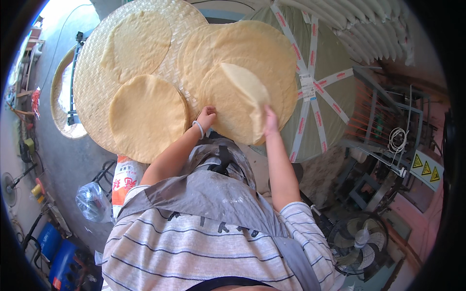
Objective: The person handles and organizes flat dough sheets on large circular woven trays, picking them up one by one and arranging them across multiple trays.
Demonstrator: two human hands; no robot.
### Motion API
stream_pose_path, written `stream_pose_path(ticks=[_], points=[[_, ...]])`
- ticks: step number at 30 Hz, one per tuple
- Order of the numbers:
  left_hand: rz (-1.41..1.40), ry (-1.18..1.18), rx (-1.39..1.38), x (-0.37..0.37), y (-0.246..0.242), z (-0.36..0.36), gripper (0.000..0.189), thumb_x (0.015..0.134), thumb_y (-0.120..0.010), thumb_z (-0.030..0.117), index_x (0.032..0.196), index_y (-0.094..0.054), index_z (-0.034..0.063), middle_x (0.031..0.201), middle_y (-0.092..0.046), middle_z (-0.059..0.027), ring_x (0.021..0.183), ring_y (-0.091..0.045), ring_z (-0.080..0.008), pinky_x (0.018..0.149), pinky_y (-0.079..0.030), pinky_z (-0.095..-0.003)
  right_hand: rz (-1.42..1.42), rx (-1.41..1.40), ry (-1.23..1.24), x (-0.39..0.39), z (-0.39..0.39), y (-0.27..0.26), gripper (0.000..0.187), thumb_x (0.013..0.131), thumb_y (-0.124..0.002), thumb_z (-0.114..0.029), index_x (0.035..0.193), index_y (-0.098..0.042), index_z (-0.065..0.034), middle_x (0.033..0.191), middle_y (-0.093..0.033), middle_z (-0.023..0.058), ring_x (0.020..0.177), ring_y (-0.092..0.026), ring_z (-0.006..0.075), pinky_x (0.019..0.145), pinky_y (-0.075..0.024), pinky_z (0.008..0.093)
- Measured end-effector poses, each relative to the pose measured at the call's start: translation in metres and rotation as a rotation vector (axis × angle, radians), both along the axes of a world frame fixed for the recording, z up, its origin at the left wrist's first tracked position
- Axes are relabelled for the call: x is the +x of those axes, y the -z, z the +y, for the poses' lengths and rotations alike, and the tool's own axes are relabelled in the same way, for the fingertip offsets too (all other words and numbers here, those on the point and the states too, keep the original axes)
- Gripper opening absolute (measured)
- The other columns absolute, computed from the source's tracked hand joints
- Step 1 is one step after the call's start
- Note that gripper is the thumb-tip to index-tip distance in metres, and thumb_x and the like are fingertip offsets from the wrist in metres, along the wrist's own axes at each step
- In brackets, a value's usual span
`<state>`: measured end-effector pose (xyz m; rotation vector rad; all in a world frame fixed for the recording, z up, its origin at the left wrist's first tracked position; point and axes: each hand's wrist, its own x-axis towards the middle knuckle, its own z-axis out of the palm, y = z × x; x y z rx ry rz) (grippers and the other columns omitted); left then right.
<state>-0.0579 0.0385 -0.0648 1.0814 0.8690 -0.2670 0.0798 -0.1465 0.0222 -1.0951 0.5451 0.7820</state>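
Observation:
A pile of thin round flatbread sheets (222, 98) lies in front of me, on top of larger fanned-out sheets (251, 40). The right edge of the top sheet (249, 85) is lifted and folded over. My right hand (270, 122) grips that raised edge, its fingertips partly hidden by the sheet. At the pile's lower left edge is my left hand (207, 117), fingers bent; whether it pinches a sheet is unclear. To its left, a neat stack of round sheets (147, 116) rests on a woven bamboo tray (89, 78). A single sheet (138, 43) lies farther back on the tray.
A round green-covered bundle (335, 98) crossed with printed tape stands on the right. Beyond it are a metal machine (386, 105) with warning signs and a fan (358, 240). A printed sack (125, 182), a plastic bag (94, 202) and a blue tank (69, 262) are at lower left.

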Motion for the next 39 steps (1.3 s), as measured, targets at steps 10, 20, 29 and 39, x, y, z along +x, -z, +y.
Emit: stream_pose_path(ticks=[10,20,29,39], points=[[-0.041,0.285,0.330,0.005,0.009,-0.008,0.040,0.080,-0.054,0.012,0.117,-0.040,0.0035,0.096,-0.053,-0.0059,0.081,-0.053,-0.0133,0.064,-0.045,-0.0266,-0.447,-0.207,0.063,0.181,-0.104,-0.213,0.050,0.090,-0.038,-0.042,0.120,-0.045,-0.0031,0.116,-0.051,0.0120,0.107,-0.049,0.0229,0.089,-0.0412,0.0352],[-0.099,-0.164,-0.658,0.049,-0.086,0.019,0.057,0.086,-0.037,0.054,0.124,-0.036,0.0124,0.115,-0.049,-0.0102,0.111,-0.045,-0.0250,0.091,-0.036,-0.0465,-1.516,-0.922,-1.302,-0.007,0.007,-0.046,0.032,0.083,-0.046,-0.023,0.108,-0.053,-0.0049,0.116,-0.051,0.0124,0.103,-0.049,0.0304,0.085,-0.0423,0.0386],[0.020,-0.252,-0.316,0.024,-0.031,-0.016,0.038,0.081,-0.059,0.035,0.107,-0.046,0.0115,0.098,-0.058,-0.0057,0.083,-0.058,-0.0189,0.069,-0.047,-0.0344,-0.061,-0.441,-0.690,-0.084,-0.091,0.042,0.035,0.085,-0.052,-0.036,0.097,-0.052,-0.0029,0.093,-0.058,0.0113,0.085,-0.057,0.0212,0.074,-0.0477,0.0328],[-0.467,-0.334,-0.083,0.085,-0.170,-0.038,0.024,0.082,-0.058,0.012,0.101,-0.056,-0.0012,0.091,-0.062,-0.0066,0.077,-0.061,-0.0143,0.066,-0.049,-0.0264,0.166,0.117,0.298,-0.002,-0.068,0.054,0.041,0.087,-0.047,-0.034,0.112,-0.048,-0.0017,0.102,-0.056,0.0125,0.091,-0.057,0.0237,0.080,-0.0468,0.0383]])
